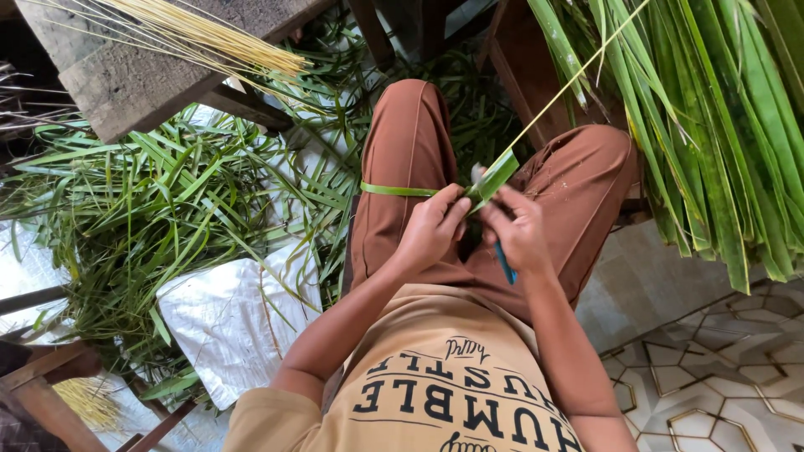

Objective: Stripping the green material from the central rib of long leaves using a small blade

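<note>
over my lap: one green palm leaflet (490, 178), held taut across my knees so the blade can split it.
left hand (435, 228): fingers pinching the leaflet.
right hand (519, 234): curled around one blue-handled knife (505, 262).
bench (126, 75): one bundle of stripped midribs (209, 38).

The person wears a tan short-sleeved T-shirt (444, 393) with dark block lettering printed across the chest and a smaller line of script above it. The sleeve (260, 423) on the left arm ends above the elbow, and below it both forearms are bare. Rust-brown trousers (402, 167) cover the 2 legs, with a stitched seam running down the left leg and the cloth creasing at the lap. The left hand (431, 230) and right hand (519, 234) are bare, without gloves, rings or a watch.
</note>
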